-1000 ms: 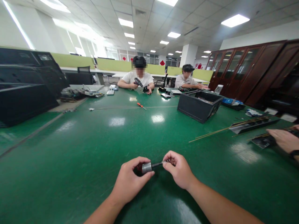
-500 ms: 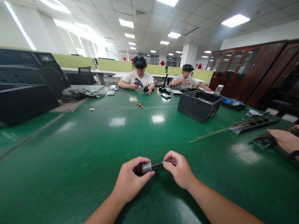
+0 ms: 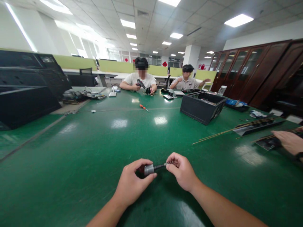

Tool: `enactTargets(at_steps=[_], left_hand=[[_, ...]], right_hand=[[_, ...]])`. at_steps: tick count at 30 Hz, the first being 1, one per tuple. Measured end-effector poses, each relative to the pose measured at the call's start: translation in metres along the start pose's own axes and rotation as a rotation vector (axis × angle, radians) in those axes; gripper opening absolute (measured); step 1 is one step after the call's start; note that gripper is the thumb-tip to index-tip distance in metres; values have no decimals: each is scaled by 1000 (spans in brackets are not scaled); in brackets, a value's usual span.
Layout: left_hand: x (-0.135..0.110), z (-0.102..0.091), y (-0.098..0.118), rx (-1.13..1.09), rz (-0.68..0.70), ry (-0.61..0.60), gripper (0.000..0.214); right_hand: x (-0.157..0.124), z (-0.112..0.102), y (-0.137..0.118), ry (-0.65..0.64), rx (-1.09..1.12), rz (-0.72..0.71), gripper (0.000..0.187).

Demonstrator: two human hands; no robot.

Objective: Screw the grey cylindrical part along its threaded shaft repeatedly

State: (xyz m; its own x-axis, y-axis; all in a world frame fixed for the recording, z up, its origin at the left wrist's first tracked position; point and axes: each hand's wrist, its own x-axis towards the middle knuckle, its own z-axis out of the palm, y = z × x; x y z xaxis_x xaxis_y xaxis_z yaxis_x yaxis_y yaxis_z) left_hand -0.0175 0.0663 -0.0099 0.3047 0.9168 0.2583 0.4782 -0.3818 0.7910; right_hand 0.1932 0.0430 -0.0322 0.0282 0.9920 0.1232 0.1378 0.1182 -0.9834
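My left hand (image 3: pixel 132 181) is wrapped round a short silver cylinder (image 3: pixel 149 170), with thumb and fingers on its sides. A thin dark shaft (image 3: pixel 159 166) sticks out of the cylinder toward the right. At the far end of that shaft, my right hand (image 3: pixel 182 171) pinches a small metal piece (image 3: pixel 169 163) that looks ridged or coiled. The fingers partly hide this piece, so I cannot tell its exact kind. Both hands are low over the green tabletop (image 3: pixel 94 157), close to its near side.
An orange-handled screwdriver (image 3: pixel 142 107) lies mid-table. A black metal case (image 3: pixel 201 107) stands to the right, near thin brass-coloured rods (image 3: pixel 217 135). Another person's hand (image 3: pixel 290 142) is at the right edge. Across the table, one person holds a power drill (image 3: pixel 141 83); a second sits beside.
My hands and the part between them stay almost still. Across the table, the person on the right has leaned left and lifted an arm off the table.
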Motion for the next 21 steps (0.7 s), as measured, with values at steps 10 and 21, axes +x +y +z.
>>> enactTargets(at_steps=[10, 21], left_hand=[[3, -3, 0, -73, -62, 19, 28], [11, -9, 2, -447, -234, 306, 58]], right_hand=[[11, 2, 1, 242, 402, 29, 45], [18, 5, 2, 135, 518, 79, 55]])
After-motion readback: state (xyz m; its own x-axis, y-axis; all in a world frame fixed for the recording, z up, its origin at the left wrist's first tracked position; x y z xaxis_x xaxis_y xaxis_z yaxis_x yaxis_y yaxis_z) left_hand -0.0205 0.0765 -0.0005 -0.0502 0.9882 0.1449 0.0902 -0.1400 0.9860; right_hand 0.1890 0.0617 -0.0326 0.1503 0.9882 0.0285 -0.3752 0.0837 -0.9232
